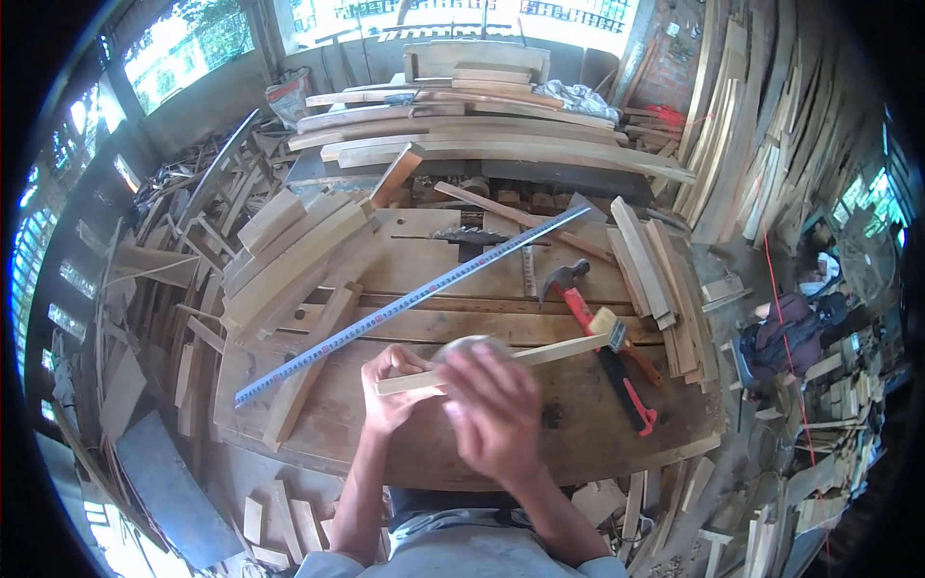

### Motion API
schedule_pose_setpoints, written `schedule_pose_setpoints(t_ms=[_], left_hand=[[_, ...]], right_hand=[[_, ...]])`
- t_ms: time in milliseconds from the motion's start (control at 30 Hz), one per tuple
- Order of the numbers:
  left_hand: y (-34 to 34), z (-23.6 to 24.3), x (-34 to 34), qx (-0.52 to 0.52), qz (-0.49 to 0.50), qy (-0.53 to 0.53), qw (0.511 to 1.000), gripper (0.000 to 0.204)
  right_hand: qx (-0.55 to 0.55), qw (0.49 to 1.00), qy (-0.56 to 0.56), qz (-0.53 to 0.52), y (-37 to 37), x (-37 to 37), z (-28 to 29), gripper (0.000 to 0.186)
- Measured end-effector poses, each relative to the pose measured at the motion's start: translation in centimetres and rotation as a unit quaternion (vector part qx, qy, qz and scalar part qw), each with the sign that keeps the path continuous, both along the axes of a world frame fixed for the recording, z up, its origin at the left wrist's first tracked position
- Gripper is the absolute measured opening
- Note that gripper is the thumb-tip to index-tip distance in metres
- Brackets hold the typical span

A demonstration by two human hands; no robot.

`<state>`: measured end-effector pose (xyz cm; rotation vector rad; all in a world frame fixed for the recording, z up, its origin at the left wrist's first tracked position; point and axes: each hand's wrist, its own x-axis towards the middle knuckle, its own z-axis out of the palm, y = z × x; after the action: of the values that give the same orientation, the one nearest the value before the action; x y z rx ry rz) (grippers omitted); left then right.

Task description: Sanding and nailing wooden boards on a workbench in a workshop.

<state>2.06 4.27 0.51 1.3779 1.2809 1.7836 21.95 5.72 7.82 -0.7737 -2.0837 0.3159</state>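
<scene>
Above the worktop (588,451)'s near edge, the left hand (387,408)'s grip is clamping the wooden strip (559,352) by its left end; its long axis is slanting toward the right edge. The right hand (496,409) is hovering nearer mid-strip, its grip too blurred to tell.

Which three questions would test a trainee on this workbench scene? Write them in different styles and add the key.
1. What is the left hand gripping?
2. True or false: the hammer lies on the workbench, apart from the right hand.
3. Which lies nearest the saw blade?
a) the brush
b) the long ruler
c) the hammer

Key:
1. A wooden strip.
2. True.
3. b
</scene>
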Motion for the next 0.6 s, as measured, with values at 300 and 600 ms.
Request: schedule_pose_setpoints(t_ms=[300, 600], left_hand=[[0.9, -1.0, 0.6, 0.022, 0.004, -0.016, 1.000, 0.059], [0.1, -0.2, -1.0, -0.029, 0.002, 0.024, 0.999, 0.057]], right_hand=[[0.012, 0.998, 0.004, -0.059, 0.9, 0.3, 0.3, 0.044], [0.025, 0.987, 0.033, -0.154, 3.4, 5.1, -0.8, 0.043]])
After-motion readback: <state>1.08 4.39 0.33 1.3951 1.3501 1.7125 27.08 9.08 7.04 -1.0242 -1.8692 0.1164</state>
